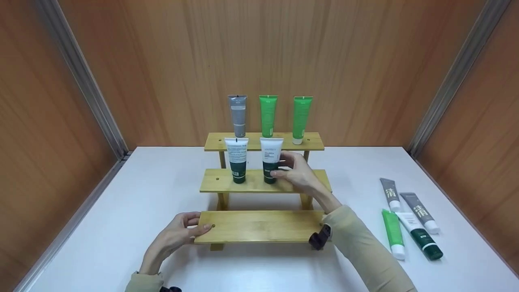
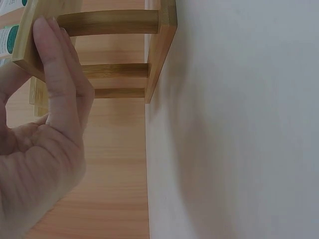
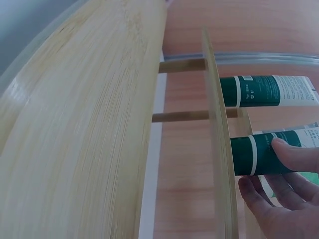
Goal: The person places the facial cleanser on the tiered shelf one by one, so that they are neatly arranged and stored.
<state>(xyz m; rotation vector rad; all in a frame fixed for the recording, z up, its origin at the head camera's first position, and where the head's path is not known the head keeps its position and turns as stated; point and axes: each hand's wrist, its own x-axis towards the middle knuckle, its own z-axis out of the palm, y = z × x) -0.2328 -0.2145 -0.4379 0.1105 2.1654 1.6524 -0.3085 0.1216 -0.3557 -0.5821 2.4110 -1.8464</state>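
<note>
My right hand [image 1: 299, 173] pinches a white and dark green squeeze tube [image 1: 271, 156] by its lower part. The tube stands cap down on the middle shelf [image 1: 211, 184] of a three-step wooden display rack [image 1: 259, 227]. In the right wrist view, the thumb lies on the green part of the tube [image 3: 264, 157], with fingers on the other side. A matching tube [image 1: 237, 158] stands to its left. My left hand [image 1: 174, 233] grips the left end of the bottom shelf, thumb on top. In the left wrist view, its fingers [image 2: 52, 64] lie against the shelf's underside.
On the top shelf stand a grey tube [image 1: 239, 115] and two green tubes [image 1: 268, 115], [image 1: 301, 117]. Right of the rack, a green tube [image 1: 392, 233], a white and green tube [image 1: 419, 235] and two grey tubes [image 1: 390, 194] lie on the white table [image 1: 101, 235]. Wooden walls [image 1: 259, 61] enclose it.
</note>
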